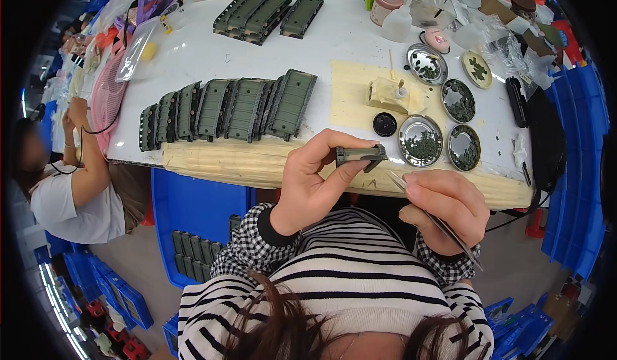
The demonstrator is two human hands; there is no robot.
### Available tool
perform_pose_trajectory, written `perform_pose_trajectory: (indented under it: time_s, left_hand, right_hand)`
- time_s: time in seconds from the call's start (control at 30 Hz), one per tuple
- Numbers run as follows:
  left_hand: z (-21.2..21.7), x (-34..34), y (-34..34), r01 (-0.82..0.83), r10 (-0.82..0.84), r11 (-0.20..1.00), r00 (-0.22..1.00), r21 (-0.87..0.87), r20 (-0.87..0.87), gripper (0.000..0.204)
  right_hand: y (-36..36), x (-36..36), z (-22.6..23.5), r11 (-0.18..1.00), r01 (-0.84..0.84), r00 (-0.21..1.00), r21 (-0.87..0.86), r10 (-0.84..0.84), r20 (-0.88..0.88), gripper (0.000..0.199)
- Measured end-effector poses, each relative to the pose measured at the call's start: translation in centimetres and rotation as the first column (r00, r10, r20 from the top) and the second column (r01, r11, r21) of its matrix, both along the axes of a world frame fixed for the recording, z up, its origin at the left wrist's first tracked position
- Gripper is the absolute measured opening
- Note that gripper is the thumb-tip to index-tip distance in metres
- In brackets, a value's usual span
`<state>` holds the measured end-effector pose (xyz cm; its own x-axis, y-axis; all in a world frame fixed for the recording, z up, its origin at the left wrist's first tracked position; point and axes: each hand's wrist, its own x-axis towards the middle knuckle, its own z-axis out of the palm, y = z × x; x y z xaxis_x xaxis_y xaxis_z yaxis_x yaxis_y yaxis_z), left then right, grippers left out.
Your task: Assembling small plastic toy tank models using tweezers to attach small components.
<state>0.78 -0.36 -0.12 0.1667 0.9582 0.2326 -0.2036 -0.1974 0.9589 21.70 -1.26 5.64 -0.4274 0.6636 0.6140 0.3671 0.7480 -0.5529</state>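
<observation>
The left hand (305, 183) pinches one green-and-tan piece (357, 155) between thumb and fingers at the table's (244, 165) near edge, its long axis running left to right. The right hand (453, 202), fingers curled, holds one pair of tweezers (460, 244), tips pointing far and left, near the piece. Beyond lie four metal dishes (411, 127), one pale dish (467, 60) and one black cup (385, 125).

Seeing panels (245, 106) lined up left on the table (177, 55), another stack (254, 14) behind them, dishes (418, 123) of pieces (424, 148) over right.
</observation>
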Motion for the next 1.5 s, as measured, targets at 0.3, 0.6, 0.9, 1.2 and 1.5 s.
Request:
perform_pose_trajectory:
  time_s: [0.3, 0.6, 0.9, 1.2, 1.5]
  left_hand:
    - [0.4, -0.2, 0.0, 0.007, -0.008, 1.000, 1.000, -0.019, -0.022, 0.024]
    - [0.1, -0.9, 1.5, -0.168, 0.368, 0.809, 0.892, 0.563, -0.263, 0.049]
    - [-0.2, -0.9, 1.8, -0.171, 0.425, 0.739, 0.869, 0.651, -0.254, 0.056]
    - [-0.2, -1.0, 1.6, -0.154, 0.455, 0.713, 0.843, 0.684, -0.285, 0.058]
    - [-0.2, -0.7, 1.7, -0.173, 0.494, 0.684, 0.825, 0.709, -0.276, 0.052]
  right_hand:
    - [0.0, 0.2, -0.1, 1.000, 0.002, 1.000, -0.024, -0.002, -0.008, 0.043]
    - [-0.9, -1.2, -0.3, 0.991, 0.072, 0.988, -0.109, -0.086, -0.127, 0.045]
    - [-0.6, -1.4, -0.4, 0.995, 0.059, 0.989, -0.081, -0.070, -0.129, 0.043]
    - [-0.2, -1.6, -0.7, 0.997, 0.039, 0.994, -0.062, -0.045, -0.101, 0.042]
    - [0.0, -1.7, -0.8, 0.997, 0.035, 0.993, -0.064, -0.042, -0.107, 0.039]
